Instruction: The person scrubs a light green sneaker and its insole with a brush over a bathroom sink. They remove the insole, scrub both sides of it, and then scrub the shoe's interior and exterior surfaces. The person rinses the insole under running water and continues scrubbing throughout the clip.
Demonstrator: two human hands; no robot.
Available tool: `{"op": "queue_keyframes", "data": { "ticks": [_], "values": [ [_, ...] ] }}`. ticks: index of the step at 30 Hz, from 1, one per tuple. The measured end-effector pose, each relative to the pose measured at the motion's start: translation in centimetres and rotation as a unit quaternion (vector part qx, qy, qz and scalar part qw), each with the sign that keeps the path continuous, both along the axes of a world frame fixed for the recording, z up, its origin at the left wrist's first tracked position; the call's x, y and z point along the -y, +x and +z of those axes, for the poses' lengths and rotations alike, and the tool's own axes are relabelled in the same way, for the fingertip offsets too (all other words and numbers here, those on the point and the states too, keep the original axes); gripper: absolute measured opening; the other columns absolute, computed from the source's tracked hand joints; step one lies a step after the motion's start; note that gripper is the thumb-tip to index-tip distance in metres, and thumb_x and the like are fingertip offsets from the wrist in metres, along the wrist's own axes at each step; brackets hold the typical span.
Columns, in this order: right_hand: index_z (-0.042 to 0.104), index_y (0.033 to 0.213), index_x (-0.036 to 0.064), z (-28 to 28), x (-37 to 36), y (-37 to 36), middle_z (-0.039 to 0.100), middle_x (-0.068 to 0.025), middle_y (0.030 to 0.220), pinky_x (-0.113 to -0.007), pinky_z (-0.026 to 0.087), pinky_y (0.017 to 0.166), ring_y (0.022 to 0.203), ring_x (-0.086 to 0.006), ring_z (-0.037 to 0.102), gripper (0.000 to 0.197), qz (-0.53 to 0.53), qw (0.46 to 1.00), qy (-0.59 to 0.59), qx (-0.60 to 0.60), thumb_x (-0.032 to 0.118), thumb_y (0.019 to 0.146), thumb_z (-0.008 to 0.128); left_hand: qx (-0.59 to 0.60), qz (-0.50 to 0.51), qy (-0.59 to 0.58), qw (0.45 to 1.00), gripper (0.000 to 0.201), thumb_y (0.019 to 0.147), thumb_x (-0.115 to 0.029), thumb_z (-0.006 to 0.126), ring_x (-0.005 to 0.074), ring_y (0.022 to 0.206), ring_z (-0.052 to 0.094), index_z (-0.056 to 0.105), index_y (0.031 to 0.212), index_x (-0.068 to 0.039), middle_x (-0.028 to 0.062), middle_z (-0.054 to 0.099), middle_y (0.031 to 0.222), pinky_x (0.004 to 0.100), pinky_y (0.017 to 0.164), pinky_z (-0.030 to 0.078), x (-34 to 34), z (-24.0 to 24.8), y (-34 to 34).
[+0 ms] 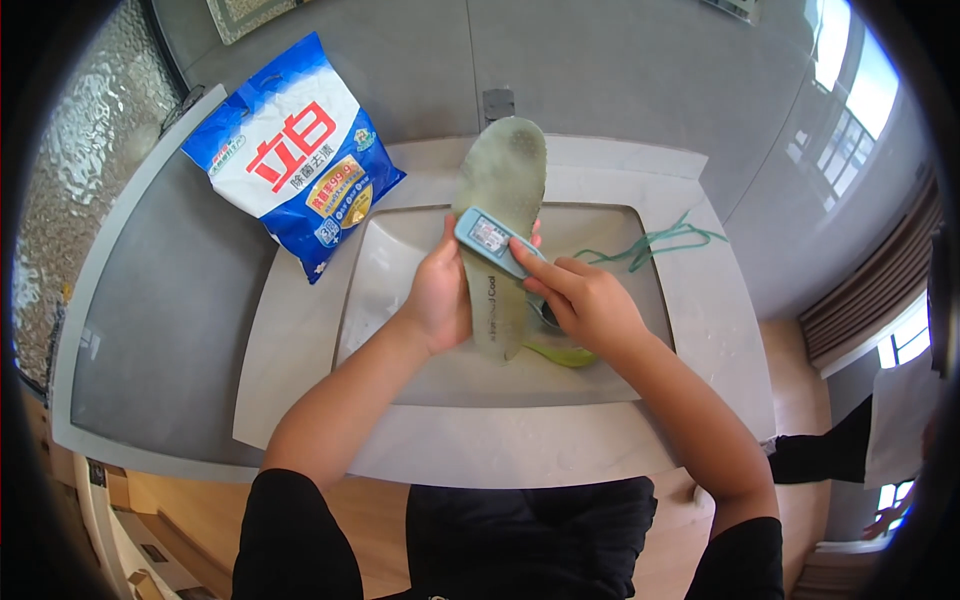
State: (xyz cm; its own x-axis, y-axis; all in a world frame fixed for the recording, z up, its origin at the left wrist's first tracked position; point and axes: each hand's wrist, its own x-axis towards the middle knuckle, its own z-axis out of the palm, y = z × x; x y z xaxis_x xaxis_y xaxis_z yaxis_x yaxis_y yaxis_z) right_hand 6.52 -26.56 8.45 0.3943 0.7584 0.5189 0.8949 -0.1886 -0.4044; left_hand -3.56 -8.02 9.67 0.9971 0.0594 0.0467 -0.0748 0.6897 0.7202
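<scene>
A pale grey-green shoe insole is held nearly upright over the sink, its broad end pointing away from me. My left hand grips it around the middle, with fingertips showing past its right edge. My right hand is closed on a light blue brush that lies slantwise across the insole. The brush's back faces up; its underside is hidden against the insole. Below my right hand, a yellow-green curved thing lies in the sink, partly covered by the insole and hand.
A blue and white bag of washing powder stands at the far left of the counter. Green laces trail over the sink's right rim. A grey tiled wall rises behind. Another person stands at the far right.
</scene>
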Motion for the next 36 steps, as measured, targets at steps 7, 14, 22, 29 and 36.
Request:
{"op": "queue_keyframes", "data": {
  "ticks": [7, 14, 22, 29, 36],
  "values": [
    [0.058, 0.151, 0.0391, 0.1, 0.4, -0.6, 0.063, -0.0077, 0.08, -0.044, 0.053, 0.061, 0.067, -0.0305, 0.064, 0.054, 0.076, 0.996, -0.04, 0.02, 0.024, 0.1, 0.069, -0.026, 0.003, 0.028, 0.999, 0.078, 0.11, -0.065, 0.021, 0.0332, 0.126, 0.063, 0.04, 0.161, -0.008, 0.0202, 0.056, 0.151, 0.0483, 0.109, 0.051, -1.4, 0.2, -0.7],
    [0.06, 0.148, 0.0398, 1.1, 1.1, -1.1, 0.066, -0.0075, 0.079, -0.042, 0.054, 0.061, 0.069, -0.0295, 0.067, 0.048, 0.116, 0.986, -0.112, 0.039, 0.031, 0.102, 0.066, -0.014, 0.047, -0.017, 0.999, 0.067, 0.112, -0.058, 0.038, 0.0268, 0.121, 0.064, 0.048, 0.153, -0.007, 0.0146, 0.062, 0.144, 0.0429, 0.102, 0.054, -2.8, 0.0, -0.7],
    [0.066, 0.142, 0.0395, 1.3, 1.7, -1.4, 0.072, -0.0085, 0.081, -0.044, 0.055, 0.065, 0.072, -0.0301, 0.069, 0.038, 0.181, 0.936, -0.297, 0.057, 0.041, 0.104, 0.06, 0.078, 0.226, 0.044, 0.97, 0.07, 0.11, -0.063, 0.037, 0.0255, 0.121, 0.061, 0.045, 0.155, -0.011, 0.0083, 0.057, 0.15, 0.0399, 0.101, 0.052, -6.6, 1.2, -0.6],
    [0.066, 0.143, 0.0174, 3.2, 2.5, 0.6, 0.071, -0.0105, 0.08, -0.034, 0.05, 0.064, 0.063, -0.0207, 0.063, 0.053, 0.086, 0.977, -0.063, -0.184, 0.026, 0.093, 0.082, 0.034, 0.267, 0.119, 0.956, 0.054, 0.111, -0.045, 0.051, 0.0228, 0.127, 0.057, 0.048, 0.153, -0.012, 0.0035, 0.058, 0.15, 0.0395, 0.101, 0.05, -7.0, 1.8, -1.2],
    [0.071, 0.107, 0.0012, 1.3, 1.0, 0.3, 0.065, -0.0009, 0.08, -0.026, 0.04, 0.058, 0.062, -0.0062, 0.046, 0.038, -0.041, 0.935, 0.088, -0.34, 0.034, 0.093, 0.083, 0.058, 0.228, 0.138, 0.962, 0.047, 0.102, -0.016, 0.07, 0.0205, 0.129, 0.057, 0.052, 0.145, -0.007, 0.0069, 0.06, 0.139, 0.0406, 0.107, 0.049, -2.4, 1.4, -0.6]
  ]
}}
